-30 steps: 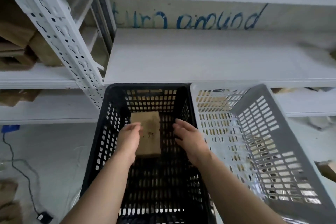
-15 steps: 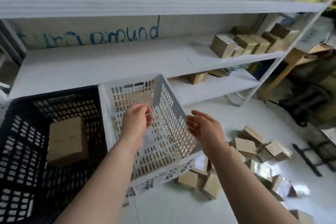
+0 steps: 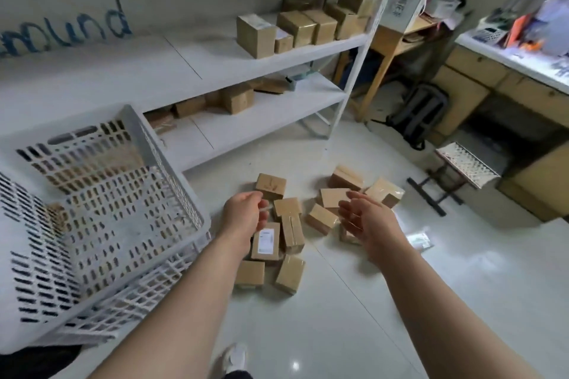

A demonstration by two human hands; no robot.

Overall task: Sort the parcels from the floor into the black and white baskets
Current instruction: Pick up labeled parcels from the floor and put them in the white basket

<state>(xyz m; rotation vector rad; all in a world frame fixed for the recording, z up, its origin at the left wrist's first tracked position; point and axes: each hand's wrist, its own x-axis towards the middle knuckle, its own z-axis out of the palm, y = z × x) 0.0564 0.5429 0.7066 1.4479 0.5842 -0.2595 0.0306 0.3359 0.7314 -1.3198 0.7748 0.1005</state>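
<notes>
**Selecting the Next Parcel from the Floor Pile**

**Status.** Both hands hover above the pile of parcels [image 3: 289, 224] on the floor [image 3: 354, 301] and touch none of them. Your left hand [image 3: 243, 214] hangs with its fingers loosely curled and nothing in them. Your right hand [image 3: 366, 220] is spread, palm turned left, fingers relaxed. The white basket [image 3: 167, 169] sits tilted at near left, just beside the pile. The black basket is not in view.

**Procedure.**
1. Choose one parcel before you reach down. The labelled parcel [image 3: 265, 240] lies label up just below your left hand and is likely the easiest target.
2. Take a top or outer parcel. Several lean on each other in the middle of the pile, and pulling a lower one will probably topple its neighbours.
3. Grip across two opposite sides, thumb against fingers. The cartons look light and rigid, so a firm pinch should be enough.
4. Use the right hand for the far-right cluster [image 3: 385, 194] and the left hand for the near-left parcels, so that your arms do not cross.
5. Lower each parcel into its basket instead of dropping it over the tilted rim.

**Caution.** The boxes [image 3: 295, 28] on the white shelf [image 3: 215, 61] are not floor parcels, so leave them. This view does not show which parcel belongs in which basket.
</notes>
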